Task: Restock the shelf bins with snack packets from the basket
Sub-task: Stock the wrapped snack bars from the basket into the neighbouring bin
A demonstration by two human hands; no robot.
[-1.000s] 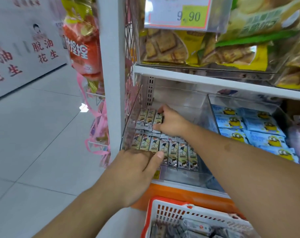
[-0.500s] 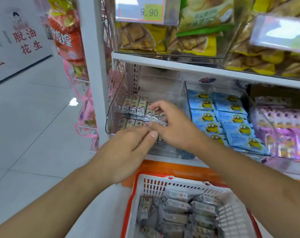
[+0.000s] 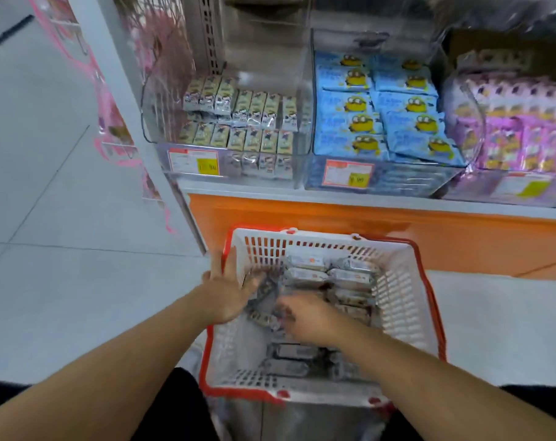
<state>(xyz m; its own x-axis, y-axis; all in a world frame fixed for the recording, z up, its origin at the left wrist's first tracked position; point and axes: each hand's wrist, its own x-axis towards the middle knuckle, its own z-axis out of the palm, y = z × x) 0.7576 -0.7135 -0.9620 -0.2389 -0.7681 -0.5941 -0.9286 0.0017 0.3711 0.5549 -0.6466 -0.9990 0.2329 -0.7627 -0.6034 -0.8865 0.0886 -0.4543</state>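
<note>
Left hand (image 3: 227, 292): inside the basket at its left wall, fingers spread and fairly straight, palm turned toward the packets; fingertips blurred against a dark packet, so whether it grips anything cannot be told

Right hand (image 3: 305, 315): inside the basket, just beside the left hand, fingers curled downward among the packets; blurred, grip on any one packet cannot be told

Basket (image 3: 407, 300): white slotted plastic with a red rim, standing in front of the shelf base, below the bins

Snack packets in basket (image 3: 349, 276): small grey-silver wrapped bars, lying flat in rows along the far and right side, more at the near end beneath the right forearm

Left shelf bin (image 3: 162, 122): clear plastic, on the lowest shelf directly above the basket; holds two rows of small grey-green snack packets (image 3: 254, 122) standing on end, with more showing through the front wall

Left price tag (image 3: 193, 161): white and yellow, red border, on the left bin's front; print not legible

Middle bin (image 3: 311, 90): clear, touching the left bin's right side; holds blue packets (image 3: 378, 113) printed with a yellow goggled cartoon figure, overlapping in two columns; its own price tag (image 3: 348, 173) on the front

Right bin (image 3: 461, 90): clear, holds pink-purple packets (image 3: 524, 128)

Shelf base (image 3: 365, 230): orange panel under a white shelf edge

Floor (image 3: 47, 202): pale tiles, to the left

Pink ribbon strips (image 3: 108, 100): hanging at the shelf's left end
</note>
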